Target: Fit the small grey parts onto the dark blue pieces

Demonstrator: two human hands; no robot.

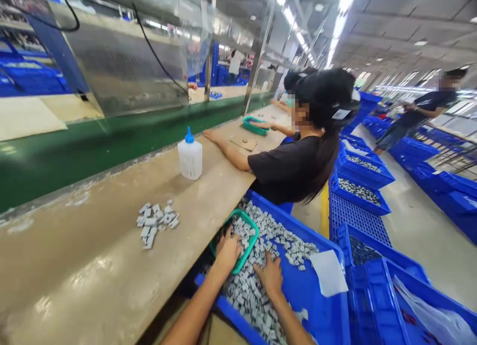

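Observation:
My left hand is closed over the near left side of a small green basket, its fingers reaching over the rim. Small grey rectangular plastic pieces lie inside that basket, which sits within a large blue bin. Many more of the same grey pieces are heaped in the bin. To the right of the basket, my right hand touches the heap with its fingers apart, the tips partly hidden among the pieces. On the worktable to the left is a small pile of grey pieces.
A white bottle with a blue nozzle stands on the worktable. A white paper lies over the bin's right side. Beyond, a co-worker sits by another green basket. Blue crates line the right.

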